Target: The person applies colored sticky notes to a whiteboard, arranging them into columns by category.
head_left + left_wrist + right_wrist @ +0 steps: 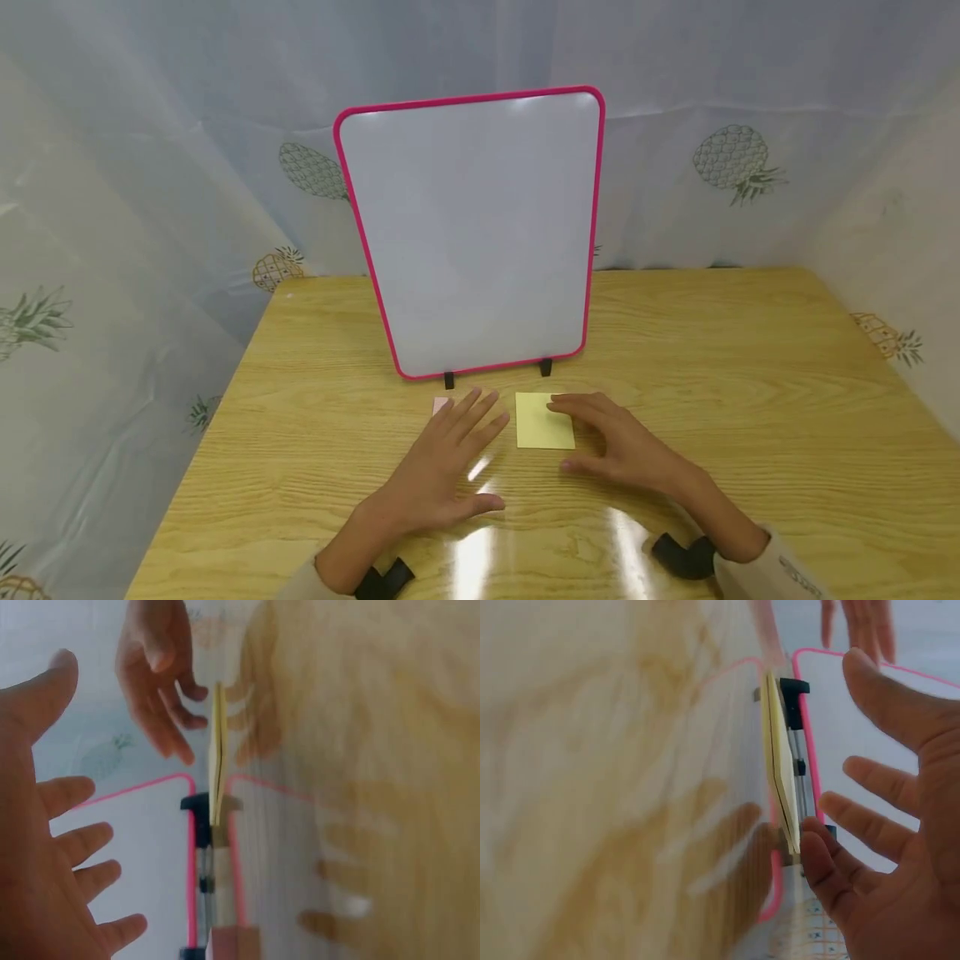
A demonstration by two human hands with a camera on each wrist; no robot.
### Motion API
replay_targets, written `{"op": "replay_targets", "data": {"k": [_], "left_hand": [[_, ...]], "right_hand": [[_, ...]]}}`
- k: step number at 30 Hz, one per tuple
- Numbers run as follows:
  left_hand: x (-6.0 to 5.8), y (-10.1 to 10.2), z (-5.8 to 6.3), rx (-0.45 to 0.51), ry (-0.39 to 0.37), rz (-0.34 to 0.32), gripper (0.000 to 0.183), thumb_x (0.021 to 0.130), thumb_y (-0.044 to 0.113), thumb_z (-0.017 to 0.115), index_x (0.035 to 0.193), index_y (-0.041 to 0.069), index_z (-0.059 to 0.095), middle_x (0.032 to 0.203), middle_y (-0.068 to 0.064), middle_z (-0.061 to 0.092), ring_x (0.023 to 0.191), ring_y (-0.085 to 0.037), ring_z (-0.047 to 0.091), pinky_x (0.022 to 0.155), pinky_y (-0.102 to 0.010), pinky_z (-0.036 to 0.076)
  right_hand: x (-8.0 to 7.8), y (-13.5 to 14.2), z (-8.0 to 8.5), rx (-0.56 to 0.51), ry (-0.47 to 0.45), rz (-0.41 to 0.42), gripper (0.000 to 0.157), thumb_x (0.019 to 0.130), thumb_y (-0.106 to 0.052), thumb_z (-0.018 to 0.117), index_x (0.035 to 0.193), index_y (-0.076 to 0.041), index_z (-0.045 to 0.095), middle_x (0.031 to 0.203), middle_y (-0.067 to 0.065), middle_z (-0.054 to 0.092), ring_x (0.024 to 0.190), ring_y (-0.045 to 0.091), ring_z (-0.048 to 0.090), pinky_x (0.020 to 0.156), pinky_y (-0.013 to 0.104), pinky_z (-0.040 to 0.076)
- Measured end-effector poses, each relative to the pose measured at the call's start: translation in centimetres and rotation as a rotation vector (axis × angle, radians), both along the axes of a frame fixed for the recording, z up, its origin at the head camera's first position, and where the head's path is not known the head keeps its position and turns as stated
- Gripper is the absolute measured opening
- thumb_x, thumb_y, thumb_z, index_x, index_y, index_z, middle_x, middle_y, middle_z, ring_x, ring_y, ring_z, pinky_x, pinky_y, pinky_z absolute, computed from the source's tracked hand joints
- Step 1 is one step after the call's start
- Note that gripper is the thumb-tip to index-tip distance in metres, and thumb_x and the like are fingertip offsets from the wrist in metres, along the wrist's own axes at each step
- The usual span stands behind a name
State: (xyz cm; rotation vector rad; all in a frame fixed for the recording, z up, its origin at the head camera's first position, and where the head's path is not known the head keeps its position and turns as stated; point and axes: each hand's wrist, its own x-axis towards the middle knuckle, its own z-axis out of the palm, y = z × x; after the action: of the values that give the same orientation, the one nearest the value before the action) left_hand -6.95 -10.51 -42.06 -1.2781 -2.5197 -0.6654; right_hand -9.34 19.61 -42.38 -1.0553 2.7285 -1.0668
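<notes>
A pad of yellow sticky notes (538,425) lies flat on the wooden table; the left wrist view shows its thin stacked edge. My right hand (626,442) is at its right side, fingers loosely bent and reaching over its right edge, with nothing gripped. Whether a fingertip touches the pad I cannot tell. To the left, my left hand (435,475) hovers with fingers spread and thumb out, holding nothing. A small pink block-like piece (223,943) sits beyond it, mostly hidden by the fingers in the head view.
Behind the pad stands a whiteboard (472,233) with a pink frame, on black feet (546,367). The wooden table (750,375) extends to both sides. A pale curtain with pineapple prints (731,158) hangs around the table.
</notes>
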Motion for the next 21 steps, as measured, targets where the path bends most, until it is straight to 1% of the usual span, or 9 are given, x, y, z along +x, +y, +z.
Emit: {"op": "replay_targets", "data": {"k": [2,7,9,12,15,21], "left_hand": [[0.1,0.4,-0.2,-0.012,-0.012,-0.02,0.082,0.092,0.067,0.037,0.151,0.011,0.028,0.158,-0.008,0.017,0.142,-0.035,0.019,0.107,-0.06,0.023],[0.3,1.0,-0.6,-0.007,-0.026,-0.063,0.078,0.093,0.061,0.043,0.149,0.008,0.031,0.157,-0.009,0.021,0.141,-0.033,0.022,0.107,-0.058,0.026],[0.3,1.2,-0.9,0.005,-0.032,-0.077,0.076,0.094,0.06,0.042,0.149,0.008,0.033,0.155,-0.011,0.025,0.141,-0.033,0.024,0.107,-0.057,0.027],[0.3,1.4,-1.2,0.013,-0.039,-0.09,0.074,0.095,0.059,0.039,0.148,0.008,0.034,0.153,-0.012,0.029,0.14,-0.032,0.026,0.107,-0.055,0.029],[0.4,1.6,-1.6,0.02,-0.047,-0.103,0.072,0.097,0.058,0.035,0.147,0.008,0.035,0.152,-0.014,0.031,0.139,-0.032,0.028,0.107,-0.052,0.031],[0.5,1.9,-2.1,0.027,-0.032,-0.113,0.069,0.098,0.056,0.033,0.145,0.006,0.039,0.149,-0.016,0.035,0.136,-0.031,0.035,0.106,-0.046,0.034]], "right_hand": [[-0.1,0.0,-0.3,-0.023,0.0,-0.007,0.07,0.078,-0.043,0.076,0.137,-0.015,0.052,0.14,-0.001,0.048,0.124,0.018,0.044,0.097,0.047,0.041],[-0.4,0.1,-1.4,-0.053,0.041,-0.022,0.067,0.074,-0.04,0.08,0.131,-0.015,0.058,0.135,0.001,0.052,0.121,0.018,0.046,0.095,0.042,0.042],[-0.5,0.1,-1.8,-0.067,0.047,-0.028,0.065,0.073,-0.04,0.081,0.129,-0.014,0.06,0.133,0.001,0.053,0.121,0.019,0.047,0.095,0.041,0.043],[-0.6,-0.1,-2.3,-0.089,0.05,-0.042,0.062,0.072,-0.039,0.082,0.125,-0.013,0.063,0.13,-0.001,0.055,0.12,0.019,0.049,0.094,0.035,0.044],[-0.8,-0.2,-2.7,-0.107,0.05,-0.057,0.057,0.072,-0.036,0.082,0.121,-0.013,0.066,0.127,-0.002,0.057,0.118,0.019,0.052,0.095,0.032,0.045],[-1.0,-0.4,-2.8,-0.118,0.06,-0.06,0.049,0.072,-0.029,0.084,0.115,-0.01,0.069,0.123,0.0,0.059,0.116,0.022,0.055,0.096,0.037,0.045]]}}
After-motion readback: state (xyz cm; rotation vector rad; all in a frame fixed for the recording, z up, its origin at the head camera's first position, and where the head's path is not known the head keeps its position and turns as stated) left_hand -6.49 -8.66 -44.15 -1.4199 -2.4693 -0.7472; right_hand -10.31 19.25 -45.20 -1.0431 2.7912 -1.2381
